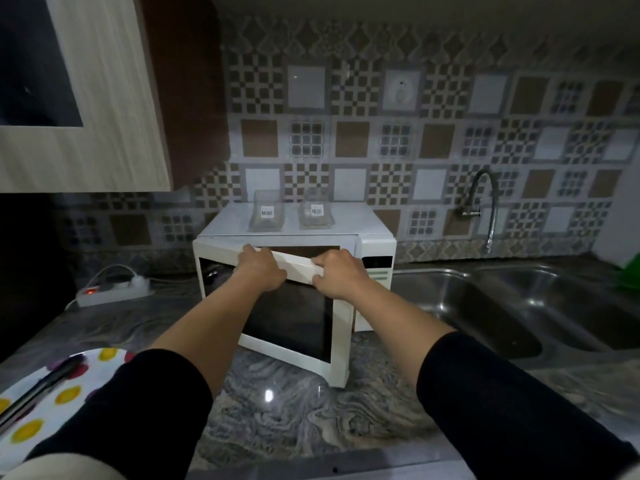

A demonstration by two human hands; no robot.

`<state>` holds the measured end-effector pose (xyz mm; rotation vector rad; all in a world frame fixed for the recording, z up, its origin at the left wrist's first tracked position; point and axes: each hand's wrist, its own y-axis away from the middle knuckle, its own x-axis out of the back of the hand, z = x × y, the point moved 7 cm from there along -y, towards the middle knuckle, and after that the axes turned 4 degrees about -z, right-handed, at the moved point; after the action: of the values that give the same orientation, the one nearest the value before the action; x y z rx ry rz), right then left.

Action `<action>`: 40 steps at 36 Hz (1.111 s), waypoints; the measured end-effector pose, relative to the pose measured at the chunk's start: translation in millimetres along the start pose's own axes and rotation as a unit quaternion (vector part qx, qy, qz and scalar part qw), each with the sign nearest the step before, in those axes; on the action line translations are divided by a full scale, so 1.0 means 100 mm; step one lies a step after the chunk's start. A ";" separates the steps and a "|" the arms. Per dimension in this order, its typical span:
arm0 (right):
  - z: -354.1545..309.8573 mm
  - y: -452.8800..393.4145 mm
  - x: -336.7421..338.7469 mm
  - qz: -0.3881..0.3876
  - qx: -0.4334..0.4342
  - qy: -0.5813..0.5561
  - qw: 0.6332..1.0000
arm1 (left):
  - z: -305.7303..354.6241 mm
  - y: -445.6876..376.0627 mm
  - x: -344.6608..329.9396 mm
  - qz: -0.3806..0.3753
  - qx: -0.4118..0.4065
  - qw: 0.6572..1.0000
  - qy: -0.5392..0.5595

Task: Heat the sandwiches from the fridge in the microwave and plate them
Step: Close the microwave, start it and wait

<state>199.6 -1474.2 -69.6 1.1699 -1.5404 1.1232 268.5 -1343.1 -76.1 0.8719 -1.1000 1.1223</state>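
Marbled desk (284, 410): left hand (260, 268) and right hand (337, 275) both grip microwave door (291, 320) top edge, door ajar. Spotted plate (52, 393) waits empty; no sandwiches visible, plating pending.

Both arms reach straight forward, bare from wrist to mid-forearm, with black sleeves pushed up above. The left hand (261, 268) lies palm down, its fingers hooked over the top edge of the white microwave door (294, 327). Near it, the right hand (337, 273) grips the same edge, fingers curled over and thumb below.
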 end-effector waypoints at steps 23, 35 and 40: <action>0.82 -0.95 0.02 0.003 -0.022 0.007 1.000 | 0.69 -0.81 -0.38 0.020 -0.078 0.988 -0.136; 0.93 -1.13 -0.17 -0.048 -0.004 0.048 0.998 | 0.71 -0.96 -0.33 0.030 -0.079 0.984 -0.158; 0.90 -1.21 -0.20 -0.080 0.005 0.050 0.995 | 0.71 -0.98 -0.31 0.034 -0.087 0.982 -0.164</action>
<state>310.6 -1576.1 -90.0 1.2031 -1.3407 1.0678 346.1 -1440.9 -88.4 0.9057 -1.4874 0.9407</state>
